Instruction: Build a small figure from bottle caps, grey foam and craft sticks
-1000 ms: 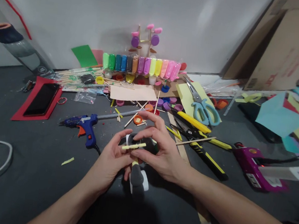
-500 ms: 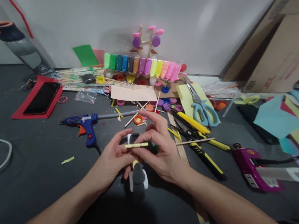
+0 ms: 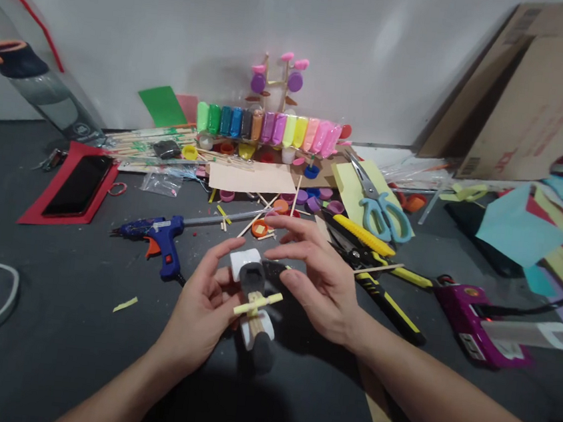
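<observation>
A small craft model (image 3: 255, 299) of white round pieces, dark grey clay-like lumps and wooden sticks hangs over the dark table, low in the middle of the view. Across its middle lies a pale yellow strip (image 3: 258, 304). My left hand (image 3: 210, 294) grips the model from the left, thumb beside the strip's left end. To the right of the model, my right hand (image 3: 317, 278) has its fingers apart and holds nothing. Its fingertips are near the grey lump at the top, without gripping it.
A blue glue gun (image 3: 165, 236) lies left of the hands. Scissors (image 3: 385, 212), pliers and a yellow cutter (image 3: 364, 233) are at the right, near a purple device (image 3: 475, 325). Clay packets (image 3: 270, 128) stand behind; a phone (image 3: 78, 184) rests on red paper.
My right hand has let go and moved slightly right, its fingers now apart. The model shows more fully, and the yellow strip has come lower and tilted up at its right end.
</observation>
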Available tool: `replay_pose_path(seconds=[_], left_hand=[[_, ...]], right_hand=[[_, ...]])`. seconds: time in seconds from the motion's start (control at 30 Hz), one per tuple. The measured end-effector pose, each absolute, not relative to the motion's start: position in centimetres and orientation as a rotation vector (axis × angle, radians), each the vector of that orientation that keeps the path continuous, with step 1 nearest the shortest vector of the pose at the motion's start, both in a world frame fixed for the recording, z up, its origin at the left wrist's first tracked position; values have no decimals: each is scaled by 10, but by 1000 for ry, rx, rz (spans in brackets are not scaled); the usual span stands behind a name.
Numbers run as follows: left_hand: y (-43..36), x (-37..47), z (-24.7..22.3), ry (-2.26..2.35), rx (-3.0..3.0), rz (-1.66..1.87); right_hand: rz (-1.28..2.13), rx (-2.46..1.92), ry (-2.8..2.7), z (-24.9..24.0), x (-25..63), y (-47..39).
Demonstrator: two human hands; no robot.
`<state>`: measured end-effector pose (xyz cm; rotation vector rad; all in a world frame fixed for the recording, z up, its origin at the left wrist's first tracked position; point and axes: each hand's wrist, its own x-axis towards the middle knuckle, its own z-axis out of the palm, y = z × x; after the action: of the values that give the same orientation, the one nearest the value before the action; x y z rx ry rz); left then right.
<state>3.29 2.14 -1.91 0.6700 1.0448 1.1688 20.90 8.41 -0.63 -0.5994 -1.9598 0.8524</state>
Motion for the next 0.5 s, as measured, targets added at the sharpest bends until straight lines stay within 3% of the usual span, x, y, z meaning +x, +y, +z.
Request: replay_pose_path(seconds=[0.17,0.5], left_hand=[[18,33,-26,1076,770,1115],[18,33,-37,1121,935,1040]], right_hand=[[907,-646,-2079,8,209,89],[432,-646,-2412,25,216,88]])
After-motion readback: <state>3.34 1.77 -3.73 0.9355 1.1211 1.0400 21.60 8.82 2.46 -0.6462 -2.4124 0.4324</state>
